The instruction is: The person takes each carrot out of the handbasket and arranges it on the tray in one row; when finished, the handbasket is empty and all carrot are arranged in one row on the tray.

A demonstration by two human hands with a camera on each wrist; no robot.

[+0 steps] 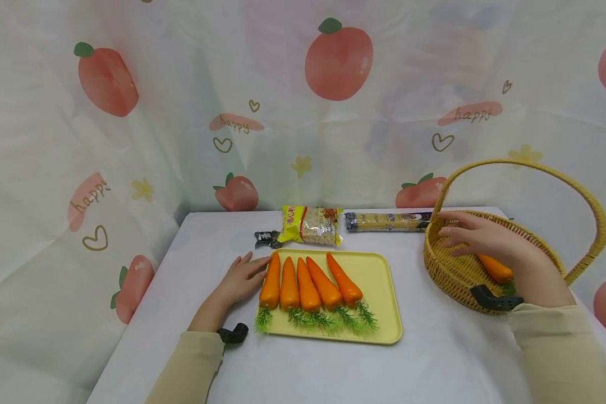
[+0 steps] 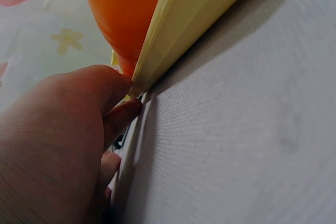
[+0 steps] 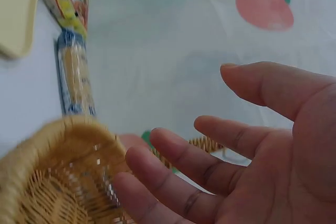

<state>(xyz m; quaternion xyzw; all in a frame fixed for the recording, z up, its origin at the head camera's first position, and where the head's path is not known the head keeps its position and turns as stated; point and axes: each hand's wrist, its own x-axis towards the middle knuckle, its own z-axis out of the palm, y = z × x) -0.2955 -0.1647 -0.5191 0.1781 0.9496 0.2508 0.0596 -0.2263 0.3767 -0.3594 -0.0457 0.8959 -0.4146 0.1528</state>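
My left hand (image 1: pixel 240 279) lies at the left side of a yellow tray (image 1: pixel 379 292), fingertips right at its rim. In the left wrist view, the thumb (image 2: pixel 107 82) meets the rim beside an orange carrot (image 2: pixel 123 14). Several carrots (image 1: pixel 308 289) with green tops lie side by side on the tray, tips pointing away. At the right, my right hand (image 1: pixel 490 241) hovers over a wicker basket (image 1: pixel 446 275) with its fingers spread and nothing in them. Inside that basket lies another carrot (image 1: pixel 496 269), partly hidden by the hand and wrist.
Behind the tray are a yellow-and-clear food bag (image 1: pixel 313 225) and a small black packet (image 1: pixel 267 239). A long pack of noodles (image 1: pixel 386 221) lies near the back edge, reaching behind the basket. The tall basket handle (image 1: pixel 598 219) arches up at the right.
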